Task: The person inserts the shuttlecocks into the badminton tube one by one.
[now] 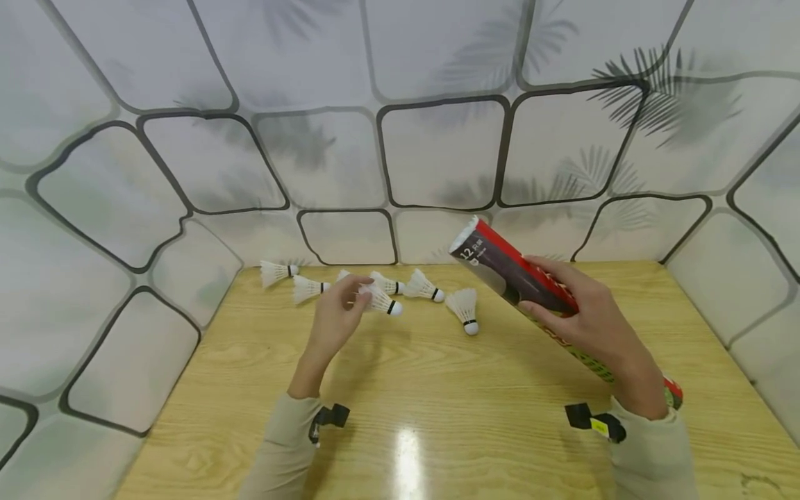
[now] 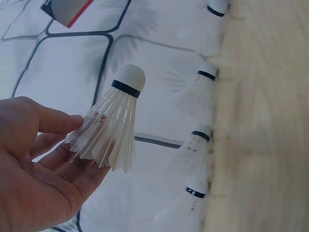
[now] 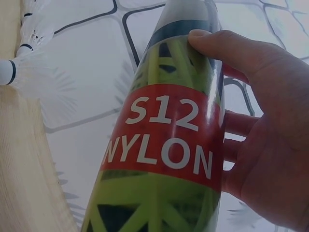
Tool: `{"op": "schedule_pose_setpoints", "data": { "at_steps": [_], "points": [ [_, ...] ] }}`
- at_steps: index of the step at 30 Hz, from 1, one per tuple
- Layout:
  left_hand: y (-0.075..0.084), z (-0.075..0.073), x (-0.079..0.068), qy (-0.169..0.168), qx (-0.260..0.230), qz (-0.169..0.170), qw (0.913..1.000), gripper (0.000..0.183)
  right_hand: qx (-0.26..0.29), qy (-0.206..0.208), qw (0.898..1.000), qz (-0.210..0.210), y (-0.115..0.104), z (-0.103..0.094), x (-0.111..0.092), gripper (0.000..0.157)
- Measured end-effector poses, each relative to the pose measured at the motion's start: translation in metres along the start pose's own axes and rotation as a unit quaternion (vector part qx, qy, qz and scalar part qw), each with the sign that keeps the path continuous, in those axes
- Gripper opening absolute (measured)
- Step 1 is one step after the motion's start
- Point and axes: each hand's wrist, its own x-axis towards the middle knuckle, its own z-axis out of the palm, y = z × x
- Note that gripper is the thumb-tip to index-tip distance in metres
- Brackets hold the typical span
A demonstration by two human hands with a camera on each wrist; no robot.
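In the head view my left hand (image 1: 337, 312) pinches a white shuttlecock (image 1: 382, 300) by its feathered skirt, above the table. The left wrist view shows this shuttlecock (image 2: 118, 116) with its rounded cork up and a dark band below the cork; the thumb and fingers are at the skirt. My right hand (image 1: 594, 319) grips a shuttlecock tube (image 1: 512, 271), tilted with its upper end towards the left and back. White edges show at that end; its inside is hard to make out. In the right wrist view, the tube (image 3: 159, 130) has green patterning and a red "S12 NYLON" band.
Several more shuttlecocks lie along the back of the wooden table (image 1: 437, 403), among them one at the far left (image 1: 278, 273) and one at the right (image 1: 464, 310). A patterned cloth wall (image 1: 444, 153) rises behind and at both sides.
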Motion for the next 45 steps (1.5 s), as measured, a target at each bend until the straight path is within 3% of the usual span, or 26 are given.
{"op": "schedule_pose_setpoints", "data": {
  "at_steps": [13, 21, 26, 34, 37, 45],
  "points": [
    [0.035, -0.017, 0.017, 0.084, -0.060, 0.070, 0.9922, 0.023, 0.018, 0.002, 1.000, -0.003, -0.005, 0.002, 0.002, 0.077],
    [0.051, -0.011, 0.022, 0.119, -0.114, 0.070, 0.9838, 0.024, 0.009, -0.006, 1.000, 0.002, -0.004, 0.005, 0.001, 0.079],
    [0.061, -0.004, 0.026, 0.144, -0.151, 0.103, 0.9725, 0.023, 0.001, -0.007, 1.000, -0.004, -0.003, 0.004, -0.001, 0.079],
    [0.066, 0.005, 0.024, 0.206, -0.194, 0.151, 0.9470, 0.020, 0.017, -0.021, 1.000, -0.009, -0.005, 0.008, -0.001, 0.078],
    [0.068, 0.007, 0.024, 0.210, -0.202, 0.158, 0.9433, 0.020, 0.021, -0.022, 1.000, -0.008, -0.006, 0.009, -0.001, 0.078],
    [0.073, 0.013, 0.024, 0.197, -0.213, 0.161, 0.9436, 0.021, 0.025, -0.029, 0.999, -0.015, -0.010, 0.011, 0.001, 0.076]
  ]
}}
